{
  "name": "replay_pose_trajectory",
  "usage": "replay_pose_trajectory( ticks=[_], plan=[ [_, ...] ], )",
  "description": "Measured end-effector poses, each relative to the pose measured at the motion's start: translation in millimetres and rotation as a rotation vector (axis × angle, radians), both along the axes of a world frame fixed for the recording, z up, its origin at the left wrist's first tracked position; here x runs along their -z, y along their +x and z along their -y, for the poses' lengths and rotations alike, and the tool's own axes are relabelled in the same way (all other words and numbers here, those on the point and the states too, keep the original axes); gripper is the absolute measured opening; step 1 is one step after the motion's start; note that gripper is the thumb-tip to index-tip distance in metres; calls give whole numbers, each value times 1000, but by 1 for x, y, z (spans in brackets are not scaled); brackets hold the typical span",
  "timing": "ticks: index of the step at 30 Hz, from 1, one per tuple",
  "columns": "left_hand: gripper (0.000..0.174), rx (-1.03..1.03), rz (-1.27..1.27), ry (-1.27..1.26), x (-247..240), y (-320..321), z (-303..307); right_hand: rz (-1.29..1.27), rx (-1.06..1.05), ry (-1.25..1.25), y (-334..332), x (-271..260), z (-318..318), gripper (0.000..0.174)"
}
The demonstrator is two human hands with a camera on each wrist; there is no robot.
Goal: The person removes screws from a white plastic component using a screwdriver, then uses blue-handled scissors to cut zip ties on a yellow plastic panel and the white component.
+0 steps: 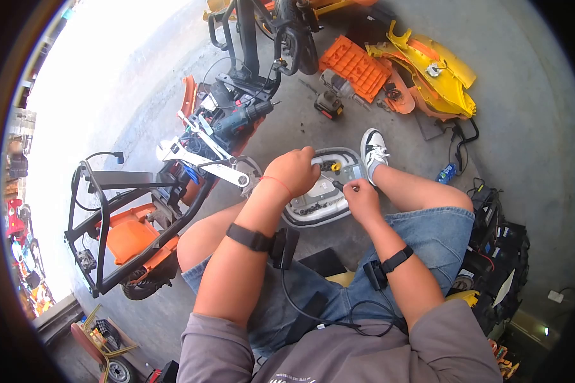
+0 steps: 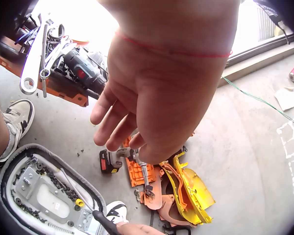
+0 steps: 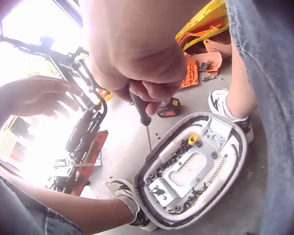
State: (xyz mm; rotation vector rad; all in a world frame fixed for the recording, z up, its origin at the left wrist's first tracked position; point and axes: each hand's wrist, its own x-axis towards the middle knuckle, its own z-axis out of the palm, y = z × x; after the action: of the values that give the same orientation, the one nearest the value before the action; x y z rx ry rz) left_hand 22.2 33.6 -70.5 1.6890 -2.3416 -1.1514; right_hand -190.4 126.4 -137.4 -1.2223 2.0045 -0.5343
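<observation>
My right hand (image 3: 137, 63) grips a screwdriver (image 3: 141, 110) by its dark handle, its thin metal shank pointing down beside a seat. That seat (image 3: 239, 161) lies upturned on the floor between the legs, with a grey padded rim. Inside it are a metal bracket (image 3: 186, 171), a coil spring (image 3: 218, 169), a yellow piece (image 3: 192, 140) and several loose dark screws (image 3: 190, 199). My left hand (image 2: 152, 98) hovers above and left of the seat, fingers loosely bent, nothing showing in them.
On the left stands a stripped scooter frame (image 1: 118, 179) carrying a drill (image 1: 243, 121) and a large wrench (image 1: 220, 171). Beyond the seat lie a battery tool (image 1: 329, 105), an orange panel (image 1: 354, 67) and yellow bodywork (image 1: 450, 73). Black parts (image 1: 501, 262) sit at the right.
</observation>
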Motion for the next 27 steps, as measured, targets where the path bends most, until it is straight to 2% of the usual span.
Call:
replay_pose_trajectory(
  ticks=[2, 5, 8, 12, 14, 20, 27],
  plan=[
    [36, -1, 2, 4, -4, 1, 1, -11, -22, 145, 1, -10, 6, 30],
    [31, -24, -31, -18, -11, 6, 3, -133, -116, 206, -3, -3, 5, 29],
    [31, -47, -15, -14, -11, 7, 4, -102, -187, 224, -1, 2, 2, 30],
    [32, -37, -11, 3, -10, 5, 4, -137, -300, 185, 1, 12, -1, 31],
    [36, -24, -1, 8, -6, 4, 3, -233, -375, 70, -1, 19, -3, 30],
    [34, -19, -9, -23, -3, 5, 2, -392, -370, 104, -1, 2, 3, 26],
    [35, -16, 4, -16, -3, 4, 1, -372, -392, 98, 4, -6, 2, 24]
  ],
)
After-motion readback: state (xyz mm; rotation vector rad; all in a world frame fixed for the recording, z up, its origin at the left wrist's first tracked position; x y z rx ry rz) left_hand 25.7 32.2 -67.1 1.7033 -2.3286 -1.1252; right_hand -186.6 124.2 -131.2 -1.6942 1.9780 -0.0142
